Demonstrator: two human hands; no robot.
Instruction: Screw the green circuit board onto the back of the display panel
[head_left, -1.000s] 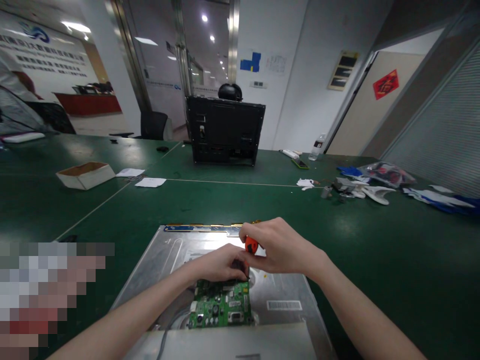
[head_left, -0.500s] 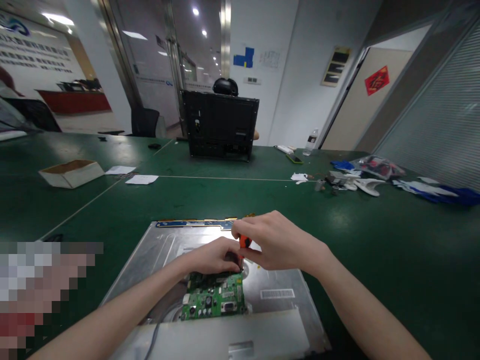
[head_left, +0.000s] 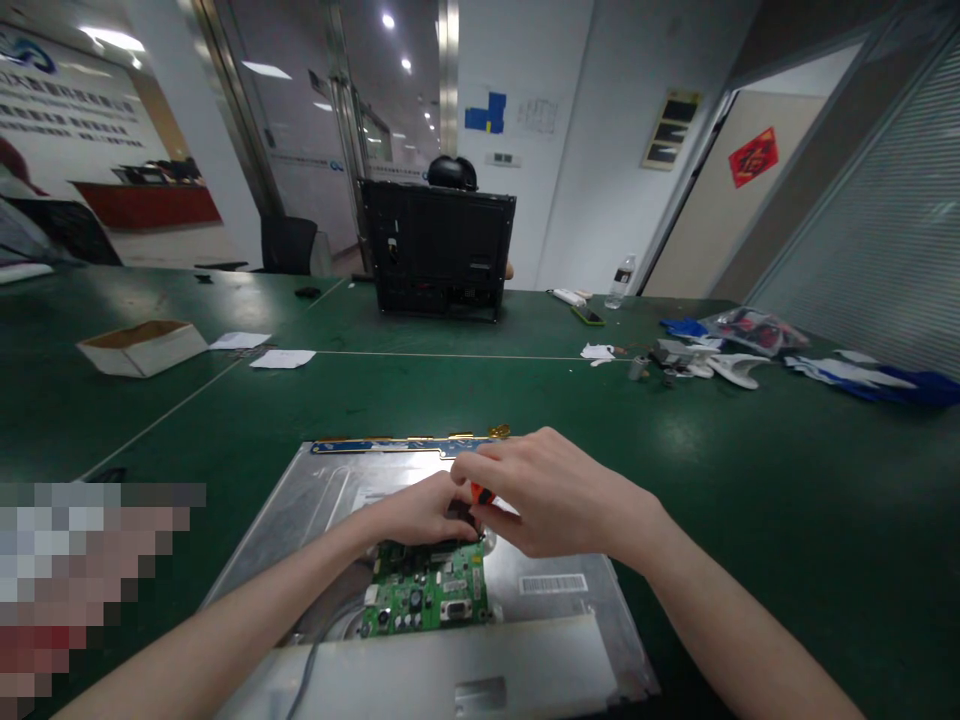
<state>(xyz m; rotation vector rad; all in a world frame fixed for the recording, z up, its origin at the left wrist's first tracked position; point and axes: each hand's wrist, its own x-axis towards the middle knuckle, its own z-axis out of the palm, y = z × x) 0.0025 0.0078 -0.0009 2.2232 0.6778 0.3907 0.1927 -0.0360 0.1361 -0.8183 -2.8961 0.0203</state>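
Observation:
My right hand is closed around the orange and black handle of a screwdriver, mostly covered by the fingers. My left hand is curled beside it, thumb and fingertips drawn together near the screwdriver's lower end; what they grip is hidden. Both hands are over the upper edge of a green circuit board. The board sits on the metal back of a flat display panel, which lies on the table. A narrow blue circuit strip runs along the panel's far edge.
A grey cable crosses the panel's near left part. On the green table stand an open box and, farther back, a black monitor housing. Paper slips lie left; gloves and a bottle are right.
My right hand has shifted slightly left and lower, its wrist turned a little, so less of the orange handle shows. My left hand stays in nearly the same place.

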